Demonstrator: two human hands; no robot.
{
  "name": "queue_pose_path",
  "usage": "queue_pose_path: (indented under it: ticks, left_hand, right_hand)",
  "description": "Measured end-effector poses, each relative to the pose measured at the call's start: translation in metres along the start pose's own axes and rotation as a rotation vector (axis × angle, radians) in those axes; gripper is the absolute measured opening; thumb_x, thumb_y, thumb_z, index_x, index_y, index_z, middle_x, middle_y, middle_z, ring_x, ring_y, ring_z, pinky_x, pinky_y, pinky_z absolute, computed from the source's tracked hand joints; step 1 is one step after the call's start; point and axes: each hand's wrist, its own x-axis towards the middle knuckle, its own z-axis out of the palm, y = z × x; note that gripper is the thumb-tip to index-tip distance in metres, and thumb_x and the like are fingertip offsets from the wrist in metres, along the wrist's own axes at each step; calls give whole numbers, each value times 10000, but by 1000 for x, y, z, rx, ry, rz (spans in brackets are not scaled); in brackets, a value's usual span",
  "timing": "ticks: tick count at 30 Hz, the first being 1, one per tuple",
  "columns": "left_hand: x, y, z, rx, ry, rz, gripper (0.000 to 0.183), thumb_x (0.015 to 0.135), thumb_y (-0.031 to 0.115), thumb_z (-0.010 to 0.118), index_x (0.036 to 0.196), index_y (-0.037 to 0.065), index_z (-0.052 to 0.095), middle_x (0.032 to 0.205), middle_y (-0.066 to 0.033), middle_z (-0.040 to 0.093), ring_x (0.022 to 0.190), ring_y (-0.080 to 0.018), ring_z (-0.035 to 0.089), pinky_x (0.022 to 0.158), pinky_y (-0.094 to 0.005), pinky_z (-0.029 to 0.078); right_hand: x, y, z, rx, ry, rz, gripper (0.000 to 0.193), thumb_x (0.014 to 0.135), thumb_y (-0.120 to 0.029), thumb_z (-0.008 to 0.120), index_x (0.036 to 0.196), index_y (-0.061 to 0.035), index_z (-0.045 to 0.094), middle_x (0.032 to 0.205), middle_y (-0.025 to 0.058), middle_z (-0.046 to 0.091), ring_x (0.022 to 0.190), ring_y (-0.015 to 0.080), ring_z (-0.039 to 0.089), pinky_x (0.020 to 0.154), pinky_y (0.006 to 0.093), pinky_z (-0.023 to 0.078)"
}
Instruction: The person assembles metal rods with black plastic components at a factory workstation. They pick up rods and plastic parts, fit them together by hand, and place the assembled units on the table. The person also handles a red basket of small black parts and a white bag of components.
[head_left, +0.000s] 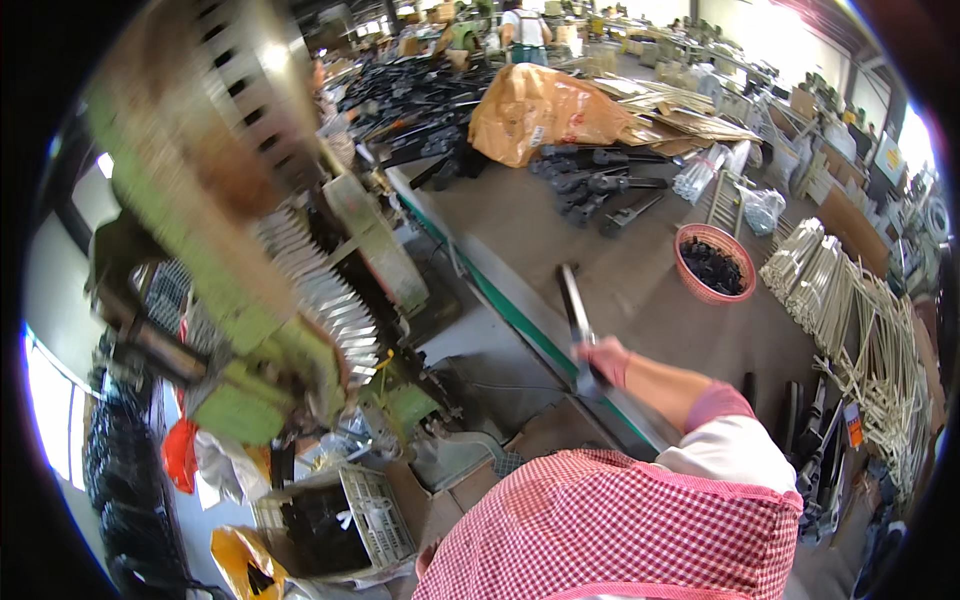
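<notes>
While a worker in a red-and-white checked cloth apron is at a brown-topped, green-edged worktable, the right hand grips a long, narrow, black-and-silver bar near its lower end; the left hand is out of view, its state impossible to tell; the bar, at the table's green edge, looks stiff, fairly weighty and perhaps slick along its smooth face, probably best held around the dark lower part; reddish print marks a crumpled orange-brown plastic bag, and a small orange tag shows at right, neither clearly legible.
</notes>
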Motion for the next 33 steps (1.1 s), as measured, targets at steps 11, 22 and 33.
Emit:
queue_pose_path:
  ticks: [11,22,33]
  left_hand:
    - [80,33,217,107,-226,-304,214,995,207,476,822,80,474,806,-21,471,797,-147,490,804,-326,414]
    - [149,14,306,403,-169,-508,296,1012,256,468,1169,30,577,1129,-134,641,1017,-264,621,958,-405,499]
    - [208,-19,557,281,-415,-424,452,927,372,627,1275,90,562,1145,-82,646,979,-196,648,894,-345,526]
  right_hand:
    - [5,17,-191,-663,919,-149,652,770,-279,689,1328,1,497,1335,234,525,1261,342,506,1043,423,434]
    - [-128,146,-288,-797,845,300,611,744,-209,657,1279,-15,436,1063,271,662,1025,406,648,912,441,511]
    - [18,-68,-5,64,-438,-330,574,823,-221,712,1235,60,427,993,114,606,930,155,583,797,332,516]
